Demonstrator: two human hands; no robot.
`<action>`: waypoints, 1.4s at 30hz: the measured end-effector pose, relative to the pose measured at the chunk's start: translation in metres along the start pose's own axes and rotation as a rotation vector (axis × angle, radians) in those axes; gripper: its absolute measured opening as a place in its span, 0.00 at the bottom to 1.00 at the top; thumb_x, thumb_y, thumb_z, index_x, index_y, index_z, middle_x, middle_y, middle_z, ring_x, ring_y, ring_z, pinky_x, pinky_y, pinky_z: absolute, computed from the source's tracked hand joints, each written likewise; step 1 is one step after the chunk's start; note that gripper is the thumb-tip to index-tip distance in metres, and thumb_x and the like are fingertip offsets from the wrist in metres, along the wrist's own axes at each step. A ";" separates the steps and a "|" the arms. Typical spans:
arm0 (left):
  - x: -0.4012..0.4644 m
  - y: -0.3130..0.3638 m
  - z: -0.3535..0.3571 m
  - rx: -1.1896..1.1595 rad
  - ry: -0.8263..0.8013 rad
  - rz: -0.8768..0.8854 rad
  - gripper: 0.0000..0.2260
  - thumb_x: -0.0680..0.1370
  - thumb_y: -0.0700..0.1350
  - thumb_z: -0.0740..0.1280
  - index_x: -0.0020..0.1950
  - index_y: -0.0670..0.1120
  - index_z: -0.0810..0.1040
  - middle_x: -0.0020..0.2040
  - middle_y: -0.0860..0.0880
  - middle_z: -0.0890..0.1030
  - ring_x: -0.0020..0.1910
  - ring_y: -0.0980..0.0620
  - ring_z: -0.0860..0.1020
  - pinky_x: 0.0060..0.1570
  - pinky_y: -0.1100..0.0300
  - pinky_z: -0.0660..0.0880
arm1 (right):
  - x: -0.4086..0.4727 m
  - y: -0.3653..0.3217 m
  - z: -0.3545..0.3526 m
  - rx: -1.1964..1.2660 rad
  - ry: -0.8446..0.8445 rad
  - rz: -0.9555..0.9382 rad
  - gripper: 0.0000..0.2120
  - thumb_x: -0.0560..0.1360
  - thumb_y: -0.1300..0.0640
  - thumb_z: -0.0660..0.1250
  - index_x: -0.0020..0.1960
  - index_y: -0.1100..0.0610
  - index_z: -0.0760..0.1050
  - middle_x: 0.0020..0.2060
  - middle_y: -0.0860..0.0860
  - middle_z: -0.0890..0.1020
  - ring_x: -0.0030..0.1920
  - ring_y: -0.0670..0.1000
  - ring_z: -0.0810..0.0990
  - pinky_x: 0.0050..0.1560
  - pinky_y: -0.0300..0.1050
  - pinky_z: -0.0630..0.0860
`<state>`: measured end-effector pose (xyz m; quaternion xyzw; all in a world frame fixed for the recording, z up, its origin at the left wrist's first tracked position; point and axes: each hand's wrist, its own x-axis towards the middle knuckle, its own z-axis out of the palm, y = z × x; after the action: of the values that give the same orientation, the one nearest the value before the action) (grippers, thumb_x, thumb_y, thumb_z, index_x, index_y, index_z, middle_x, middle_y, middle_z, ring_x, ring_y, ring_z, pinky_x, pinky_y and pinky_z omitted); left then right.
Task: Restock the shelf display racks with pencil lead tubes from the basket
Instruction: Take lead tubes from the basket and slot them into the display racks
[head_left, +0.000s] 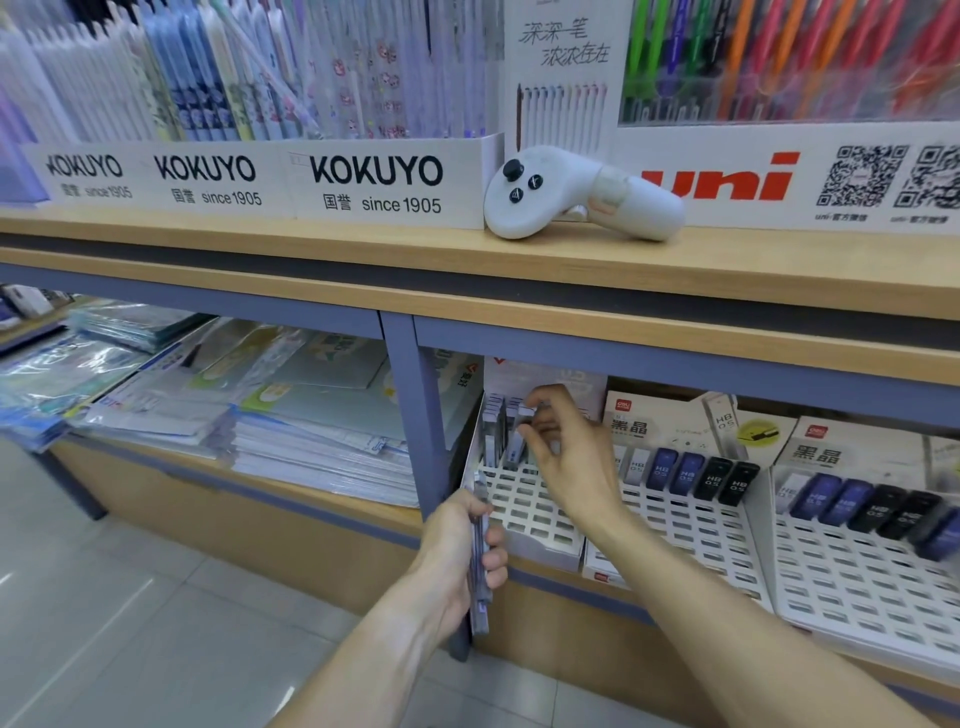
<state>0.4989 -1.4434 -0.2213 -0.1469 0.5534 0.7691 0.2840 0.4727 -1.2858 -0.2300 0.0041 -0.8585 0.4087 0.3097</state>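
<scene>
My left hand (462, 551) grips a bundle of grey-blue pencil lead tubes (479, 582), held upright in front of the lower shelf. My right hand (566, 447) reaches into the back rows of the leftmost white slotted display rack (524, 514) and pinches a grey lead tube (527, 413) at its top end. A few grey tubes (496, 431) stand in that rack's back left slots. The two racks to the right, the middle rack (685, 525) and the right rack (857, 587), hold blue and black HB tubes in their back rows. No basket is in view.
A blue shelf post (421, 415) stands just left of the rack. Stacks of plastic-wrapped folders (249, 410) fill the left compartment. A white handheld controller (576, 195) lies on the wooden upper shelf, with pen displays behind it. Tiled floor lies below left.
</scene>
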 end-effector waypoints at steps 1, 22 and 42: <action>0.000 0.000 0.001 0.006 0.002 0.014 0.01 0.80 0.40 0.57 0.49 0.44 0.68 0.30 0.47 0.68 0.22 0.52 0.62 0.22 0.64 0.58 | 0.001 0.000 0.000 -0.009 0.002 0.000 0.14 0.78 0.58 0.71 0.58 0.44 0.71 0.43 0.44 0.83 0.44 0.44 0.83 0.47 0.49 0.83; -0.002 0.000 -0.002 0.144 -0.044 0.195 0.10 0.85 0.46 0.62 0.63 0.45 0.78 0.41 0.43 0.84 0.37 0.45 0.83 0.43 0.50 0.83 | -0.005 -0.016 -0.006 0.037 -0.077 0.217 0.10 0.77 0.56 0.71 0.57 0.46 0.80 0.44 0.43 0.82 0.41 0.43 0.80 0.45 0.43 0.79; 0.001 -0.002 0.013 0.124 0.026 0.131 0.15 0.83 0.44 0.59 0.54 0.43 0.86 0.46 0.44 0.77 0.26 0.53 0.68 0.22 0.61 0.64 | -0.011 0.003 -0.052 0.137 0.233 0.058 0.13 0.77 0.62 0.72 0.55 0.46 0.76 0.43 0.43 0.83 0.46 0.40 0.82 0.49 0.32 0.77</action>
<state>0.5008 -1.4304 -0.2192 -0.1027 0.6119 0.7484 0.2346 0.5086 -1.2498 -0.2137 -0.0472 -0.7865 0.4727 0.3946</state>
